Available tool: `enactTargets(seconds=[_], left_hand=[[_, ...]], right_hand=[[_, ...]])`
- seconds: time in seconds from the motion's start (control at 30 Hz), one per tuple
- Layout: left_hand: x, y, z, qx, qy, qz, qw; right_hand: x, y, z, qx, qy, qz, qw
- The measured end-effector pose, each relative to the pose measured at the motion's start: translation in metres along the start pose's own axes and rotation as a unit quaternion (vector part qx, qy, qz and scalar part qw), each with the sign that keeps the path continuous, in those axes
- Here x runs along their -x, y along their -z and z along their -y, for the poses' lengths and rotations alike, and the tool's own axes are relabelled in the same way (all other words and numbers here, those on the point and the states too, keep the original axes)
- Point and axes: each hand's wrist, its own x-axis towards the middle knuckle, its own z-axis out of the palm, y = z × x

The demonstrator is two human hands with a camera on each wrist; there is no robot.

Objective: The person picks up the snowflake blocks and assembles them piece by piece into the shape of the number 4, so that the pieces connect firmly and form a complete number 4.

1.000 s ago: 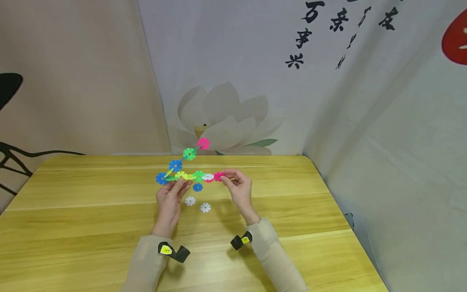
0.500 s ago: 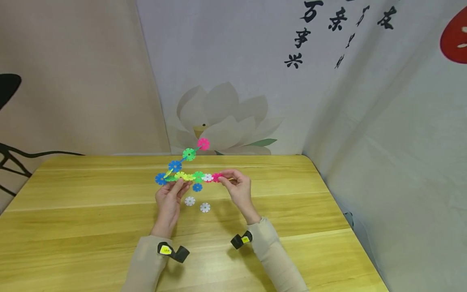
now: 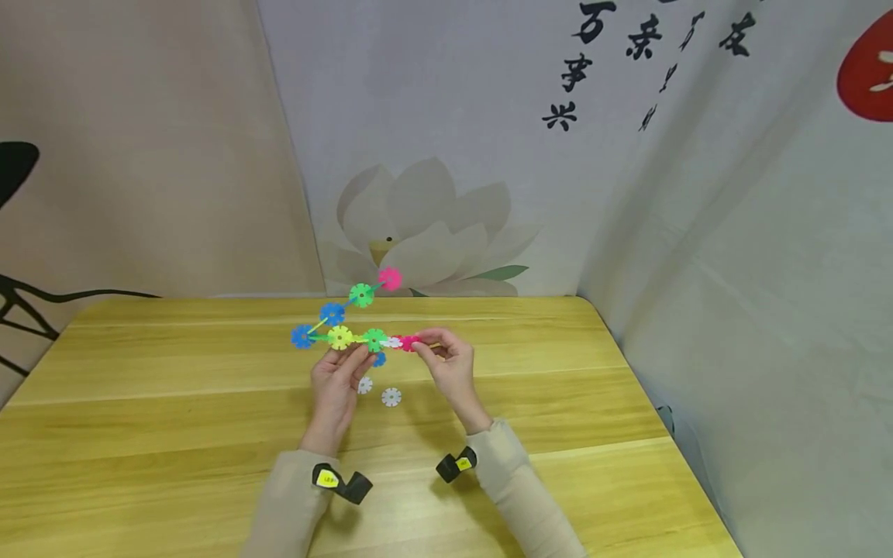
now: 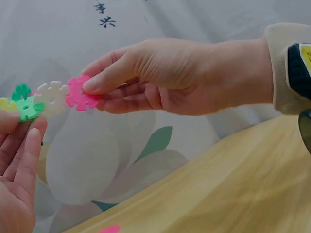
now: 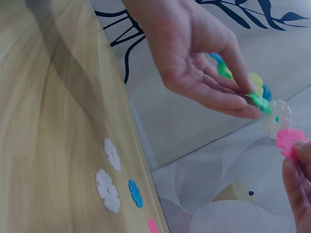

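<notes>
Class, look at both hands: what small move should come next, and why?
Perhaps press the pink disc firmly into the white disc: the two meet, the right hand pinches the pink one, and the left hand holds a green disc on the white one's other side.

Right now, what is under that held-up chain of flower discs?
Below, on the table, lie two white discs, a blue disc and part of a pink disc. From the head view, the chain and left hand hide some tabletop; what's there can't be told.
</notes>
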Motion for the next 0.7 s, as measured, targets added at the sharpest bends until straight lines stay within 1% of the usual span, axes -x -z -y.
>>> enactTargets(seconds=[0.2,0.3,0.4,0.53,0.7], left_hand=[[-0.001,-0.001,0.003,-0.01,0.015,-0.02,0.9997],[-0.002,0.0,0.004,-0.007,0.026,-0.011,0.9996],[-0.002,0.001,0.004,-0.009,0.027,0.006,0.9996],[-0.004,0.002,0.005,-0.037,0.021,0.02,0.9989],[-0.005,0.002,0.005,-0.086,0.009,0.016,0.9961]], right_hand=[[0.002,-0.003,0.001,0.016,0.029,0.01,0.9994],[0.002,-0.004,0.001,0.022,0.033,0.01,0.9992],[0.002,-0.005,0.003,0.025,0.027,0.007,0.9993],[0.003,-0.006,0.008,0.026,0.008,0.009,0.9996],[0.003,-0.006,0.017,0.037,-0.002,0.021,0.9991]])
